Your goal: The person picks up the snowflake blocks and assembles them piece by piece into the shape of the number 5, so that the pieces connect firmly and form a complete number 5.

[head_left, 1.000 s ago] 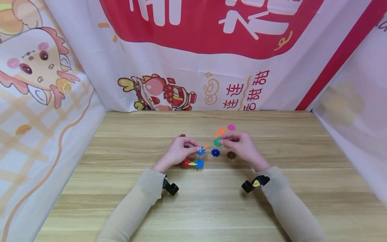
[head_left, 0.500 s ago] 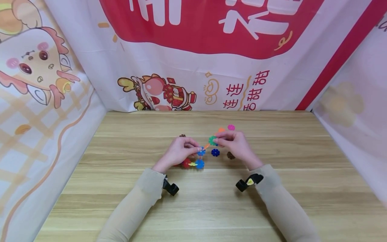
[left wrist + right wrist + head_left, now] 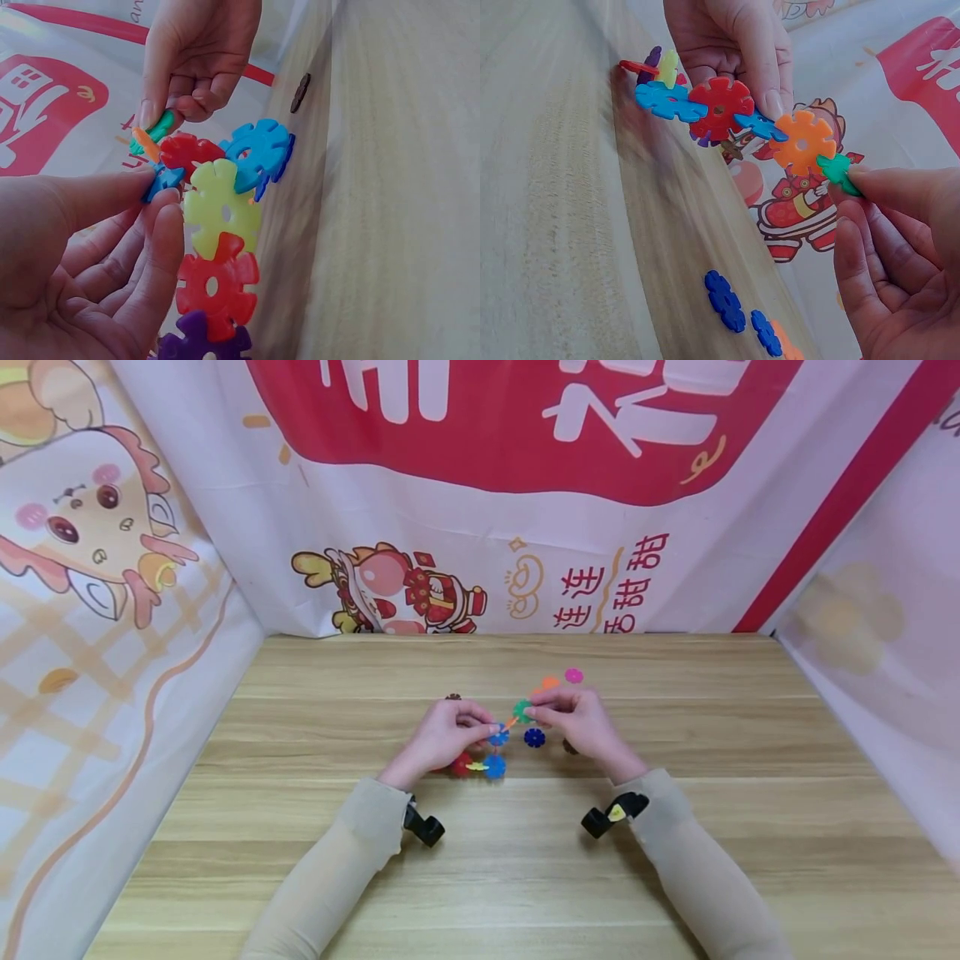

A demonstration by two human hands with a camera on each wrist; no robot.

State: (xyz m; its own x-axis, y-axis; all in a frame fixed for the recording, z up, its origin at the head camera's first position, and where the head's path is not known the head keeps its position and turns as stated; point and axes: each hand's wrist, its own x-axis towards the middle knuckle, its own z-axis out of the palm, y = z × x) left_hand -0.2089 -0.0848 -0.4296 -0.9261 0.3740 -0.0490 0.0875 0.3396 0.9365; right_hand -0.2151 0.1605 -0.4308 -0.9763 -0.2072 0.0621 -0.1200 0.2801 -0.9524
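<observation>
My left hand pinches a light blue notched plastic disc between thumb and fingers. It belongs to a chain of interlocking discs. In the left wrist view, purple, red and yellow discs run up to another light blue disc. A second red disc sits between the two light blue ones. An orange disc extends from the pinched disc. My right hand pinches a green disc against the orange disc's edge; how deep their slots meet cannot be told.
Loose discs lie on the wooden table: dark blue, orange, pink and brown. Another brown disc lies behind my left hand. A printed cloth stands along the table's back edge.
My right hand has moved left with the green disc, bringing it to the orange disc at the chain's end. My left hand has stayed nearly still, pinching the light blue disc.
</observation>
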